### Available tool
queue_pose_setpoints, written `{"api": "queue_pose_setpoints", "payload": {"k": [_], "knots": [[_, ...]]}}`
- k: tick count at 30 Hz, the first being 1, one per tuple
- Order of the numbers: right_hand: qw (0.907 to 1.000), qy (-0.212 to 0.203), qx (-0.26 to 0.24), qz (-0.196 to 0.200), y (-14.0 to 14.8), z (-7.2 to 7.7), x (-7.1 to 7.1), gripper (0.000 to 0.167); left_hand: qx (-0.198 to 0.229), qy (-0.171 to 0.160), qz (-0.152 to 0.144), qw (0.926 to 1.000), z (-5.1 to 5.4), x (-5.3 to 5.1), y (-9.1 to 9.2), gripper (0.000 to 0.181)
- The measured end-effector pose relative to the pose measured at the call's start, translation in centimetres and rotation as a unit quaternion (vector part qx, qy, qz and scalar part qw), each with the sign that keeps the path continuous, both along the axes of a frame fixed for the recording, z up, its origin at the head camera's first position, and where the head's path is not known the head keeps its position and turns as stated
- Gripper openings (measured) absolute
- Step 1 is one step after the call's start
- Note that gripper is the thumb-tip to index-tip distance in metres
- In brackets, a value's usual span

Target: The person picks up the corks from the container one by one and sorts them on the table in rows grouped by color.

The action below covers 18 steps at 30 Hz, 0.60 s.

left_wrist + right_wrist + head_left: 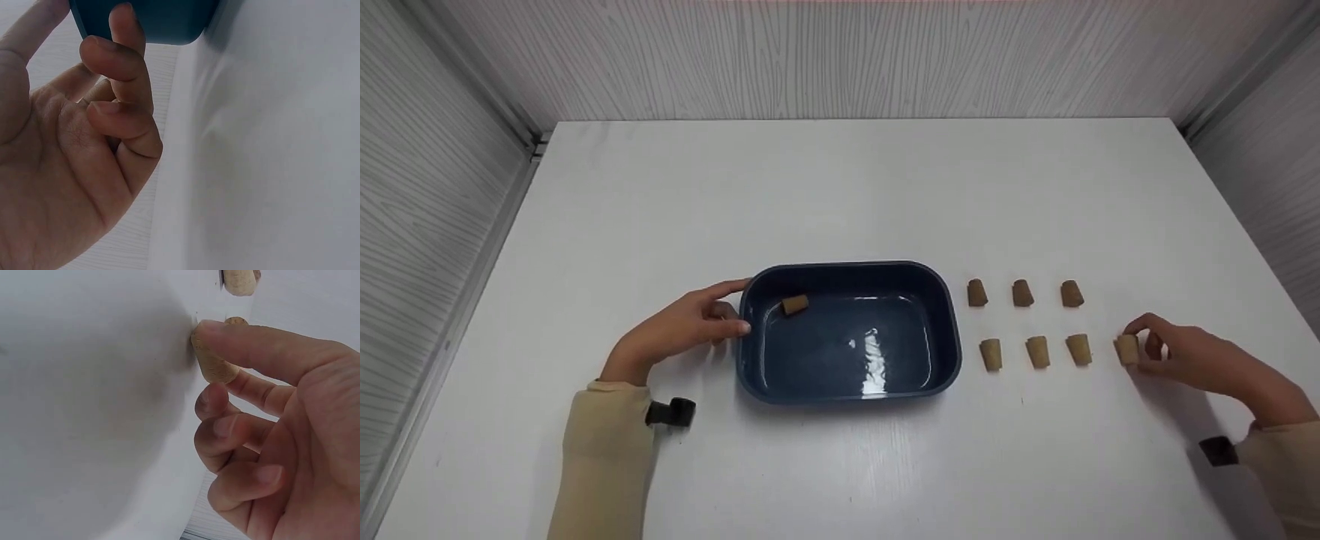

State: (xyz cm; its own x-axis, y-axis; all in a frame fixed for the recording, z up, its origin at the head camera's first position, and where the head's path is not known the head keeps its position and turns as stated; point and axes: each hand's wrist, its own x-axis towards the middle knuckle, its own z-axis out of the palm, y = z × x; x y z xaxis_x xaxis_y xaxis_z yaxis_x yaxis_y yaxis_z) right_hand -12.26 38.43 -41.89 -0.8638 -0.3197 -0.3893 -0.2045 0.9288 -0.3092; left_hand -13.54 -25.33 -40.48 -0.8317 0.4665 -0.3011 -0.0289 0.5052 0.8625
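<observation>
At its left end, the dark blue plastic basin (847, 401) is held by my left hand (679, 326). The thumb lies at the rim and bent fingers (129, 73) meet the outer wall in the left wrist view. A tapered cork stopper (795, 304) lies on its side inside the basin, near the back left corner. My right hand (1200, 356) pinches another cork stopper (1126, 349) between thumb and forefinger, at the right end of the front row. The right wrist view shows this cork (216, 365) partly behind the thumb, with the other fingers curled.
Right of the basin are two rows of cork stoppers: three darker ones at the back, including a middle one (1022, 293), and three lighter ones in front, including one (1037, 352). Wood-grain panels (840, 60) border the white table (810, 187).
</observation>
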Motion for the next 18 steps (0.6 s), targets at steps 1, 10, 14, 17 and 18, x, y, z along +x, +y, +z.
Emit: {"api": "queue_pose_setpoints", "payload": {"k": [1, 10, 14, 17, 18], "knots": [[1.0, -0.002, -0.002, 0.0, 0.06, 0.0, 0.05, 0.041, 0.001, -0.001, 0.0, 1.0, -0.01, 0.0, -0.02, 0.067], [0.9997, -0.021, -0.01, -0.004, 0.39, -0.01, 0.22, 0.045, 0.008, 0.003, -0.004, 1.0, -0.01, 0.03, -0.24, 0.07], [0.9999, -0.013, -0.006, -0.005, 0.36, 0.05, 0.25, 0.045, 0.006, 0.007, -0.004, 0.9999, 0.08, 0.04, -0.23, 0.069], [0.9999, -0.008, -0.004, -0.007, 0.27, 0.08, 0.3, 0.044, 0.005, 0.006, -0.005, 1.0, -0.03, -0.02, -0.24, 0.069], [0.9999, -0.007, -0.004, -0.006, 0.21, 0.07, 0.3, 0.045, 0.005, 0.007, -0.006, 0.9999, -0.06, -0.04, -0.23, 0.069]]}}
